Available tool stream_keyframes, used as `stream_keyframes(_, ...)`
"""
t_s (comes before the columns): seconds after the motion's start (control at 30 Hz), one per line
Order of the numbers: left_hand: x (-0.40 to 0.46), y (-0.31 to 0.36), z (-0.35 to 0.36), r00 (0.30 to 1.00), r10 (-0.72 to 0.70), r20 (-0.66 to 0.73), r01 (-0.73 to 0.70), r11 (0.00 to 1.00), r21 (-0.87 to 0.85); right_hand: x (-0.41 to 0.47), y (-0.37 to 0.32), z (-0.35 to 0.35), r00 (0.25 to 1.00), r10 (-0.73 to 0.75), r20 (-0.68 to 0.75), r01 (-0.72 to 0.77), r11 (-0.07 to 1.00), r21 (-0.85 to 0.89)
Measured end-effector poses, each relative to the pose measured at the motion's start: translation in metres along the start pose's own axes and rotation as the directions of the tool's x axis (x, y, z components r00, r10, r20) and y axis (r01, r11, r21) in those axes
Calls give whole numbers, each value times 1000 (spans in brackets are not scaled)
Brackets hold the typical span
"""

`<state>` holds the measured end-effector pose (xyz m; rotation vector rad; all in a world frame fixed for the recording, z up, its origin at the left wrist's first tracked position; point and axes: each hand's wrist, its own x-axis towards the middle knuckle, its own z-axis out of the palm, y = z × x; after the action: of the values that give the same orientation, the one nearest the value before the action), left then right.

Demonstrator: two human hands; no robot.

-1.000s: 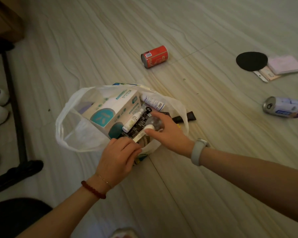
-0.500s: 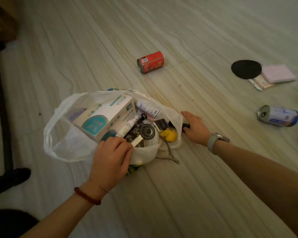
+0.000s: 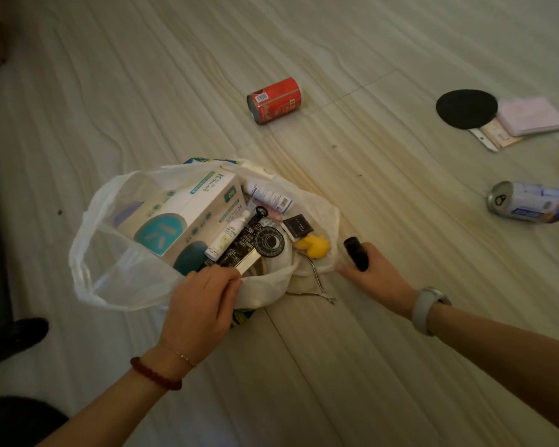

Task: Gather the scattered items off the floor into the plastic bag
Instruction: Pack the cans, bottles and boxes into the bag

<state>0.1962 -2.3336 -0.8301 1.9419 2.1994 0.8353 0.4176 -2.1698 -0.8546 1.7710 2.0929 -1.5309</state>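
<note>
Left hand point(image 3: 200, 304) pinches white plastic bag point(image 3: 110, 279) rim, bag full on pale wood-grain floor point(image 3: 336, 366); right hand point(image 3: 373, 279) grips small black object point(image 3: 355, 253) just beside bag; red can point(image 3: 275, 100), blue-white can point(image 3: 530, 203) lie well apart on floor

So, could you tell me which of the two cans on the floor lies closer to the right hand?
The silver and blue can at the far right; the red can lies farther up the floor, beyond the bag.

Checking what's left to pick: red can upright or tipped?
Tipped. The red can lies on its side on the floor, its round end facing the camera, apart from the bag.
</note>
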Motion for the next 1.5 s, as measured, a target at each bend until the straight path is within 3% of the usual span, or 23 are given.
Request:
stream_keyframes(0.1, 2, 4, -2, 999, -30, -35, 29, 999, -42, -4, -9, 18, 994, -106, 15, 105, 994, 42)
stream_keyframes(0.33, 11, 6, -28, 952, -232, -199, 210, 970, -126, 1, -61, -25, 871, -268, -412, 368, 911, 186)
stream_keyframes(0.47, 8, 14, -35, 973, -143, -180, 126, 986, -105, -19, -110, -53, 770, -318, -553, 493, 847, 199)
stream_keyframes(0.6, 11, 17, -48, 960, -114, -256, 83, 988, -127, -55, -157, -62, 647, -514, -563, 658, 750, 72)
stream_keyframes(0.7, 8, 18, -55, 946, -76, -314, 32, 989, -142, -69, -174, -59, 570, -576, -586, 722, 692, 21)
stream_keyframes(0.9, 3, 17, -57, 951, 9, -310, -26, 998, -49, -63, -149, -69, 643, -414, -645, 625, 770, 128)
stream_keyframes(0.97, 5, 16, -55, 960, 24, -279, -29, 999, -15, -61, -143, -69, 673, -464, -576, 602, 796, 62)
stream_keyframes(1.07, 8, 17, -51, 971, 54, -232, -51, 998, 20, -57, -127, -68, 728, -528, -437, 505, 844, -180)
stream_keyframes(1.1, 8, 18, -51, 973, 70, -222, -64, 997, 33, -58, -121, -69, 685, -567, -459, 491, 823, -284)
stream_keyframes(1.17, 8, 17, -49, 972, 107, -211, -98, 994, 51, -65, -117, -71, 476, -719, -506, 528, 694, -489)
stream_keyframes(1.2, 6, 16, -48, 971, 124, -202, -115, 992, 54, -70, -120, -71, 363, -775, -518, 569, 624, -536)
stream_keyframes(1.23, 4, 15, -47, 971, 139, -193, -130, 990, 58, -78, -127, -68, 312, -797, -517, 607, 586, -537)
stream_keyframes(1.27, 3, 15, -46, 971, 150, -185, -141, 988, 59, -84, -135, -62, 325, -803, -499, 636, 576, -513)
stream_keyframes(1.3, 2, 15, -47, 971, 156, -180, -148, 987, 56, -89, -145, -53, 397, -802, -446, 643, 590, -489)
stream_keyframes(1.4, 0, 15, -47, 970, 144, -197, -144, 989, 16, -77, -162, -16, 705, -705, -79, 528, 597, -604)
stream_keyframes(1.47, 0, 15, -49, 968, 115, -221, -116, 993, 8, -62, -164, 10, 787, -610, 94, 532, 593, -604)
stream_keyframes(1.5, -1, 14, -49, 968, 101, -232, -100, 995, 15, -55, -164, 18, 800, -589, 113, 536, 618, -575)
